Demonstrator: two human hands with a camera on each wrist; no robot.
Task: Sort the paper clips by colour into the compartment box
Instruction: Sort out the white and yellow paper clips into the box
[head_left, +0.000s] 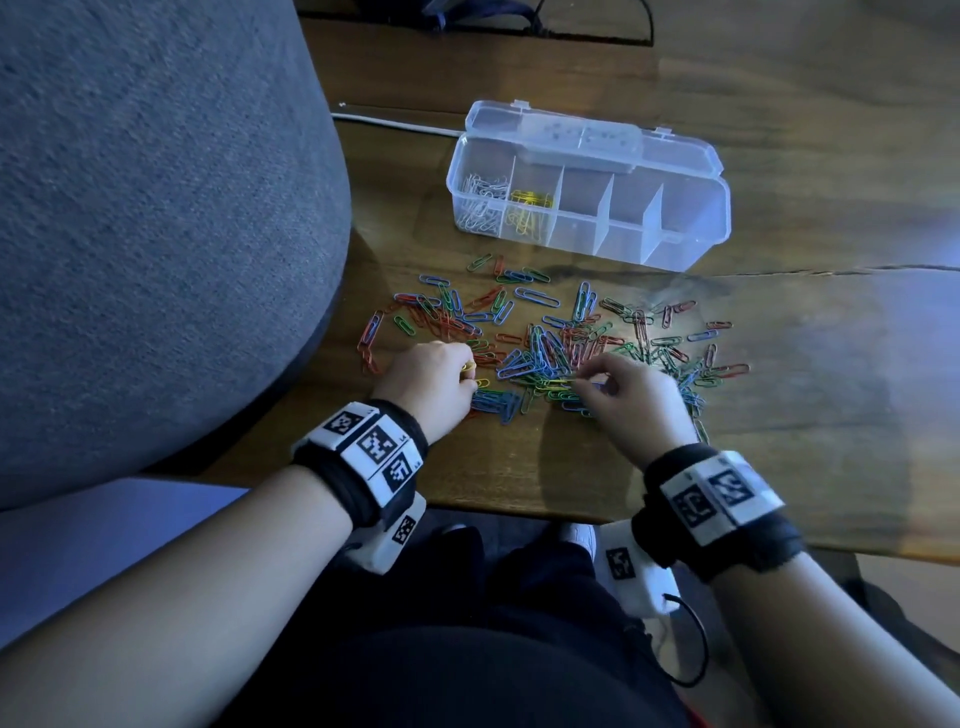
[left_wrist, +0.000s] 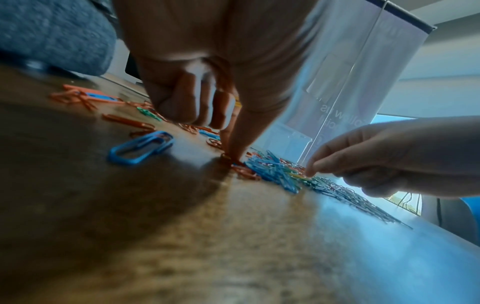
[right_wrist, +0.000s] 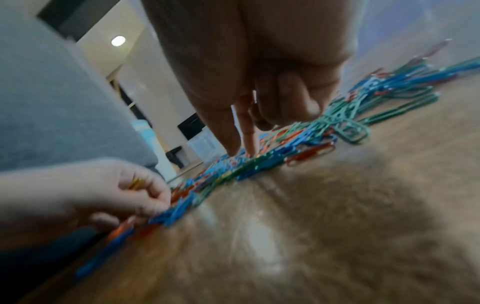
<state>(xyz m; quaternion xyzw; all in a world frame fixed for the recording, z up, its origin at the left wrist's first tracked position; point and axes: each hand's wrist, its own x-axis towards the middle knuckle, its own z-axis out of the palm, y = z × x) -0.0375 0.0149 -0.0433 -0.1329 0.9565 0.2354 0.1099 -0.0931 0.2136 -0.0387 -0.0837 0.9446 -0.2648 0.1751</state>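
Note:
Blue, red and green paper clips (head_left: 545, 353) lie scattered on the wooden table in front of me. My left hand (head_left: 470, 376) is at the pile's left edge, its curled fingers holding a few yellow clips (left_wrist: 237, 102), while one finger presses down on the table. My right hand (head_left: 579, 379) is over the middle of the pile, thumb and forefinger pinching a yellow clip (head_left: 560, 381) that lies among blue ones. The clear compartment box (head_left: 691, 249) stands behind the pile with its lid open. White clips (head_left: 480, 205) fill its leftmost compartment and yellow clips (head_left: 527, 210) the one beside it.
A large grey cushioned seat (head_left: 156, 234) presses against the table's left side. A white cable (head_left: 395, 122) runs along the table behind the box. The table's near edge (head_left: 519, 512) is just below my wrists, above my dark-clothed legs.

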